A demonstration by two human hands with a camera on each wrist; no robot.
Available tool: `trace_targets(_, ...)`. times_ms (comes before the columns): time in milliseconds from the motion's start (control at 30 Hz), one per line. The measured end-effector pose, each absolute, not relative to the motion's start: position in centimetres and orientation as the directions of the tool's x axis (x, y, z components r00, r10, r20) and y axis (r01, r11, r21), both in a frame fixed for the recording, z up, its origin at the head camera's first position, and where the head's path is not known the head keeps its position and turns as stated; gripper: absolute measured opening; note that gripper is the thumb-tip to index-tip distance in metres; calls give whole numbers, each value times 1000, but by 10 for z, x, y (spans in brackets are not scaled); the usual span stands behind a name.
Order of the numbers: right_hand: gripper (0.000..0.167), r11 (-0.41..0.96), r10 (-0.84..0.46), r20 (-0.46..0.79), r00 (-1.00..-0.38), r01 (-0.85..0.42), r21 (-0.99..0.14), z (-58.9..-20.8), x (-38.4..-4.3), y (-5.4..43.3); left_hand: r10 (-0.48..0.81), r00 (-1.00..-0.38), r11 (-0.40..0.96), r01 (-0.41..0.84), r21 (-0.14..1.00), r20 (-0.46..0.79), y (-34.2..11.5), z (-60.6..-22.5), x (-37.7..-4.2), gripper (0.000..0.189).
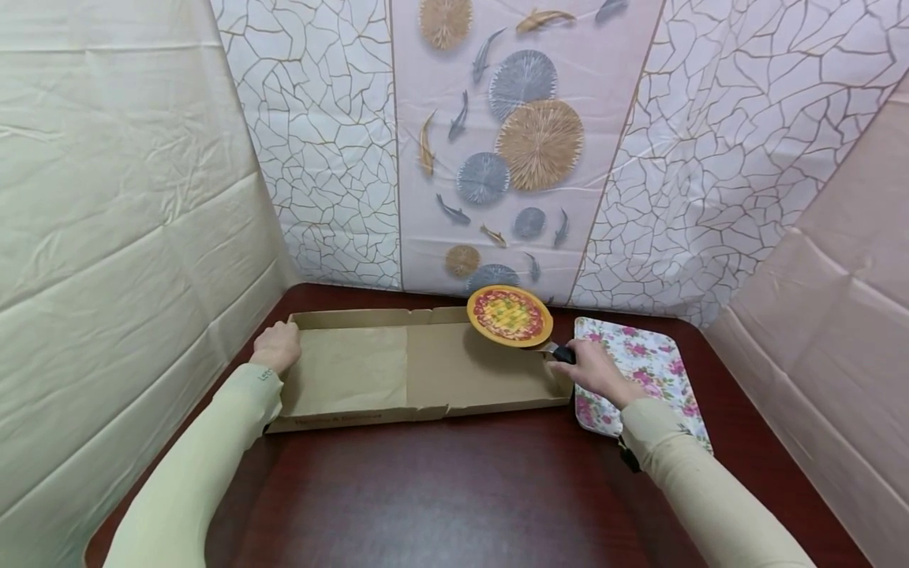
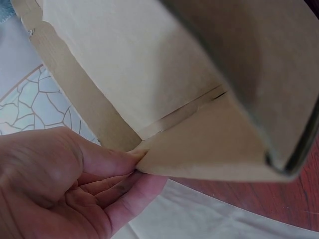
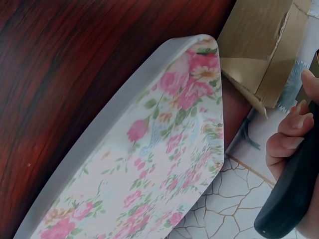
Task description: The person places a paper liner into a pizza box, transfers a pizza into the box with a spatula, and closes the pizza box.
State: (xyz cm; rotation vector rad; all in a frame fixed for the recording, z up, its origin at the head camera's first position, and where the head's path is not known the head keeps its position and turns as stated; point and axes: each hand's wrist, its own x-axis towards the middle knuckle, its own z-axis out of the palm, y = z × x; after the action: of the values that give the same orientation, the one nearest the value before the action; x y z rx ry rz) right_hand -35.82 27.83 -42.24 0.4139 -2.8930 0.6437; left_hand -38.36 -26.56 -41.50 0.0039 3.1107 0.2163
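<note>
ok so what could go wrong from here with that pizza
The pizza could slide off: it seems to rest loose on the spatula in the right hand.
It might catch the far wall of the open box, which it overlaps in the head view.
The left hand grips the box at one end, so a tug might shift it.

Left arm (image 1: 188,461): we stretch it forward from the lower left, sleeved as far as the hand.
Left hand (image 1: 277,348): we pinch with it, knuckles uppermost.
Left thumb (image 2: 107,158): we lay it above our bent left fingers (image 2: 135,200).
Right arm (image 1: 713,481): we reach it forward and inward from the lower right.
Right wrist (image 1: 626,393): we show a strip of it bare.
Right hand (image 1: 595,368): we grip with it, well apart from our left.
Right fingers (image 3: 290,137): we curl them tight.
</note>
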Motion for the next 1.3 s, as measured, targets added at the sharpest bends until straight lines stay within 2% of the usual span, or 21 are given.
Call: trace_targets(1300,32,844,-314,217,-924,-377,-381,-418,-366,237,-7,-999,986,-13,165,-38,-265,-410,-381,21)
